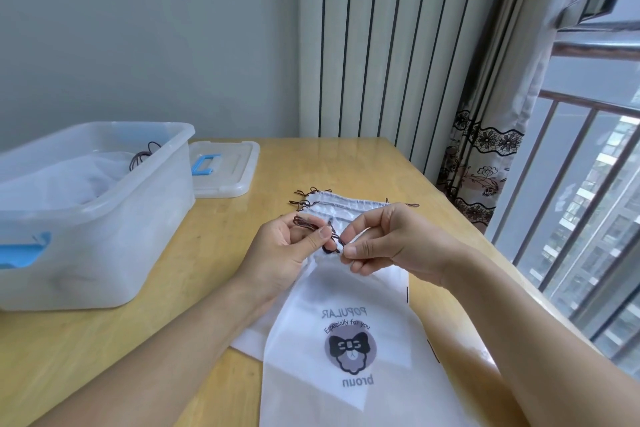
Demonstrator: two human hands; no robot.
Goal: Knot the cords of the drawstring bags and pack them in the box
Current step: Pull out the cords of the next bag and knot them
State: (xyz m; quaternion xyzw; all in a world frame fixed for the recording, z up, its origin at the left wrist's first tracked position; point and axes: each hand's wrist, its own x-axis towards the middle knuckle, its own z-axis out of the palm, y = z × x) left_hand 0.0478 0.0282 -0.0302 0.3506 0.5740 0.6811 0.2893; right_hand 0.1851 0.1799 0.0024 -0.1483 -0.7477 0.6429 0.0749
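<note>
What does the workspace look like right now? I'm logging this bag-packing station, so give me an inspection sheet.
Surface: wooden table, glossy.
Job's things: printed drawstring bag atop more bags; translucent box at left holds packed bags.
Clutter: box lid lying behind the box.
Grippers: left hand and right hand both pinch the dark cord.
Cables: nothing seen.
Surroundings: wall, striped curtain, railed window.

The clear plastic box (97, 218) stands on the left part of the wooden table (221, 288), open at the top with white bags already lying inside, and its lid (225, 168) lies flat just behind its right corner. Between the box and the white bags (343, 340) in the middle runs a bare strip of tabletop; the curtain (481, 163) and window railing (588, 204) close off the right edge
</note>
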